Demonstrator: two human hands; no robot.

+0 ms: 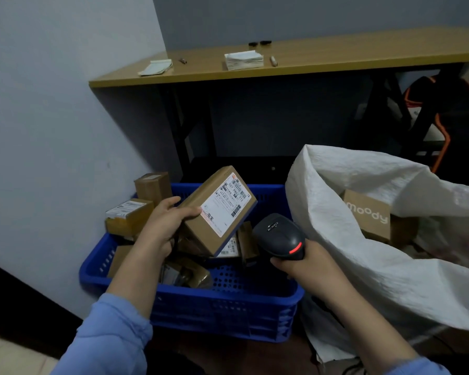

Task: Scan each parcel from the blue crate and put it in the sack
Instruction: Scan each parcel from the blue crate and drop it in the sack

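Where the fingers of the left hand curl over the near end of a brown parcel, thumb pressed on the top face, the listing begins:

1. Parcel, cardboard: gripped by the left hand, held tilted above the blue crate, white barcode label facing up
2. Right hand: fingers wrapped round the handle of a black scanner, only one fingertip showing; red light lit on the scanner's back; scanner head just beside the lower right corner of the held parcel, over the crate
3. Sleeves, light blue: one on each forearm, pushed back from the wrists
4. Blue crate, perforated plastic: on the floor against the left wall; several more brown parcels inside, two stacked above the rim at the far left corner
5. Sack, white woven: right of the crate and touching it, mouth open; a box printed "moody" lying inside
6. Counter, wood-topped: behind the crate; two paper stacks and a few small dark objects on it, too small to identify
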